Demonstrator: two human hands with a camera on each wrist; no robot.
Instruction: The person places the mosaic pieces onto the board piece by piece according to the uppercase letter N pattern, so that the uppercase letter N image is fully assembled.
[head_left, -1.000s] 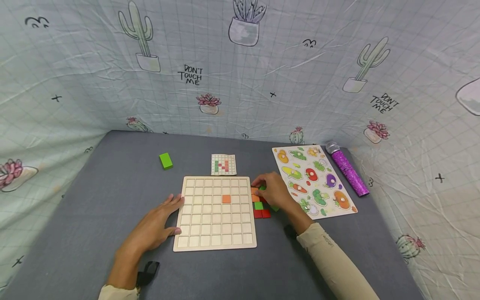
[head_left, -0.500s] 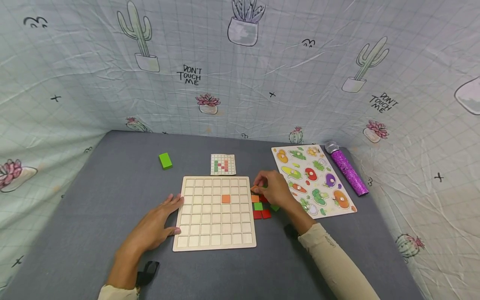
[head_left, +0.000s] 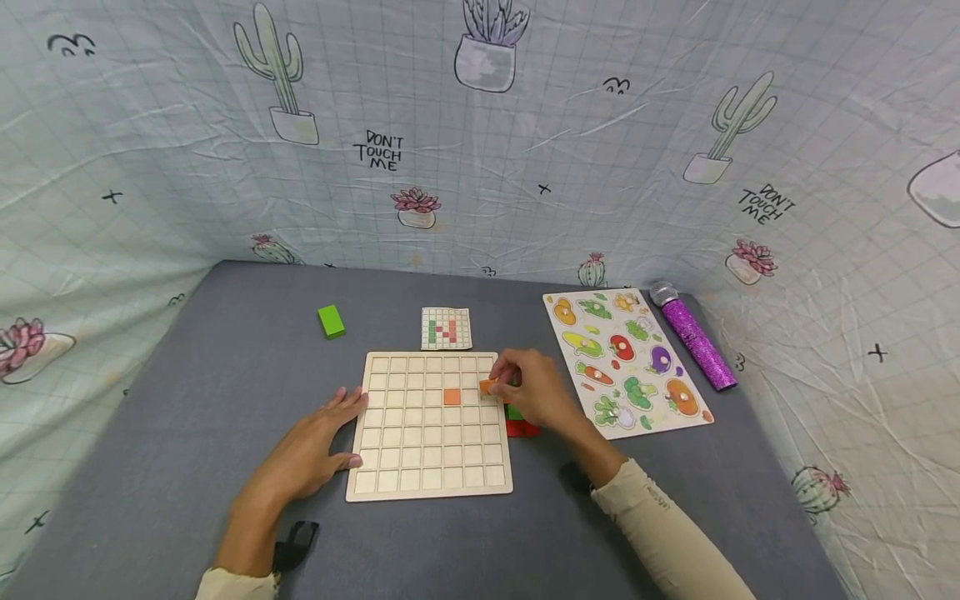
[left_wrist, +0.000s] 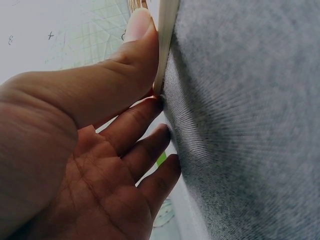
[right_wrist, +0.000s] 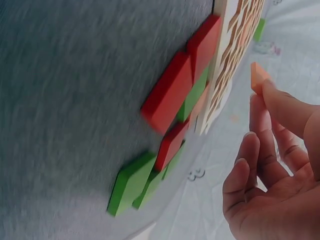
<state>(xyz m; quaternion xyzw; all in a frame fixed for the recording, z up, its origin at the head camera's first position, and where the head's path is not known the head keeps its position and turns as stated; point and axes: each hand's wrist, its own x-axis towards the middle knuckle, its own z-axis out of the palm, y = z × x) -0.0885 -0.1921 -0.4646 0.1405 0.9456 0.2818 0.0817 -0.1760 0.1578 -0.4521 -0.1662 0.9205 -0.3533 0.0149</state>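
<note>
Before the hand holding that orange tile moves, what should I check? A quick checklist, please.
1. Held tile pinched by the right hand: ok.
2. Left hand touching the board: ok, at its left edge.
3. Pattern card uncovered: ok, beyond the board.
4. Held tile lying flat on the board: not ok, raised.
5. Other orange tile set in the board: ok.
6. Exact spot meant for the held tile: cannot tell.

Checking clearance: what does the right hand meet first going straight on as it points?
Likely the wooden board; the right hand, pinching an orange tile, points in over its right edge. Height is unclear; the board's orange square would probably come next.
</note>
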